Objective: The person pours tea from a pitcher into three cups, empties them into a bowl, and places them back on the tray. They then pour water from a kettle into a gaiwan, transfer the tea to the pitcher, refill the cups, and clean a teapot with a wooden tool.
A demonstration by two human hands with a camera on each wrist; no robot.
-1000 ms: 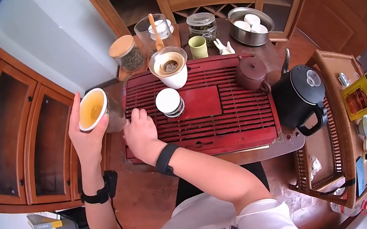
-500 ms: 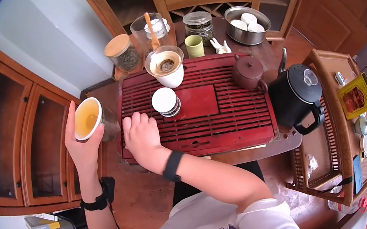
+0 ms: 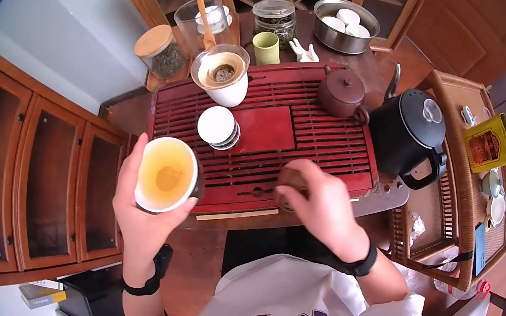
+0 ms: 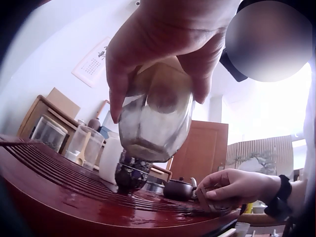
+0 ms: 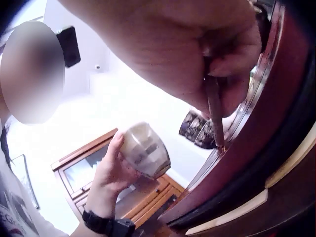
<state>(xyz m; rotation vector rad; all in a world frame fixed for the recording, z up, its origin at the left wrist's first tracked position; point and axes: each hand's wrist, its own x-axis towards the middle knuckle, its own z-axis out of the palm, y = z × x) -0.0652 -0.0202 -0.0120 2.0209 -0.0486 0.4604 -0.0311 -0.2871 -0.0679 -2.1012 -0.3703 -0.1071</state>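
Observation:
My left hand [image 3: 143,226] grips a clear faceted cup [image 4: 158,113] of yellow tea [image 3: 162,172], white-rimmed from above, held up off the tray's front left. In the right wrist view the fingers curl round the cup [image 5: 145,150]. My right hand [image 3: 328,212] pinches a flat brown piece [image 3: 288,188], like a coaster, at the front of the red slatted tray [image 3: 265,126]. This piece [image 5: 215,108] stands edge-on in the right wrist view, its lower end at the tray's surface. A white-topped, dark-patterned cup [image 3: 216,125] stands on the tray's left half.
On the tray are a strainer [image 3: 222,71] over a white vessel and a brown teapot [image 3: 342,92]. A black kettle [image 3: 406,134] stands to the right, beside a wicker cart [image 3: 416,251]. Jars, a green cup [image 3: 265,48] and a metal bowl [image 3: 343,35] line the back.
My right hand has moved from the tray's left end to its front right, where the brown piece now shows in its fingers. My left hand has carried the tea cup rightward.

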